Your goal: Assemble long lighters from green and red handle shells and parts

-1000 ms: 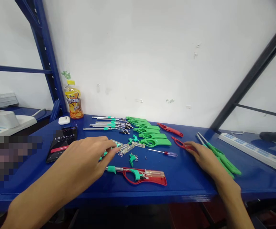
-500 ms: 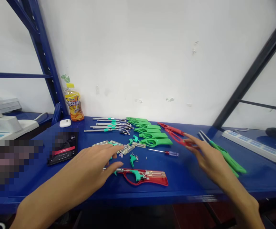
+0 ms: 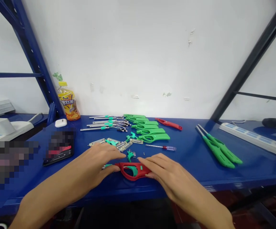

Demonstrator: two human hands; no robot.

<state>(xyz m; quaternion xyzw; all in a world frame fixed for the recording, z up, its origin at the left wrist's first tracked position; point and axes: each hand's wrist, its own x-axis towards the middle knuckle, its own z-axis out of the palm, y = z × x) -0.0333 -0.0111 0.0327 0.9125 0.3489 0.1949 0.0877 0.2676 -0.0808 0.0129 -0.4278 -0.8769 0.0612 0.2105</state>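
Note:
A red lighter body (image 3: 134,171) lies near the table's front edge, its outer face up, with a teal trigger showing in its loop. My left hand (image 3: 97,160) pinches its narrow front end between thumb and fingers. Over the wide rear end, my right hand (image 3: 164,170) is closed with fingers on top and thumb at the near side. Just behind are a loose teal trigger (image 3: 130,155), clear fuel tanks (image 3: 125,146) and a screwdriver (image 3: 165,147). The metal rod at the front is mostly hidden by my left hand.
Green shell halves (image 3: 152,131), a red shell (image 3: 168,123) and metal rods (image 3: 102,124) lie farther back. Two green lighters (image 3: 220,149) and a power strip (image 3: 254,138) are right. A phone (image 3: 60,148), earbud case (image 3: 60,123) and drink bottle (image 3: 68,101) stand or lie left.
My right hand has brought a red shell half from the back right onto the red half at the front, covering the inner parts. My left hand stays at the front end.

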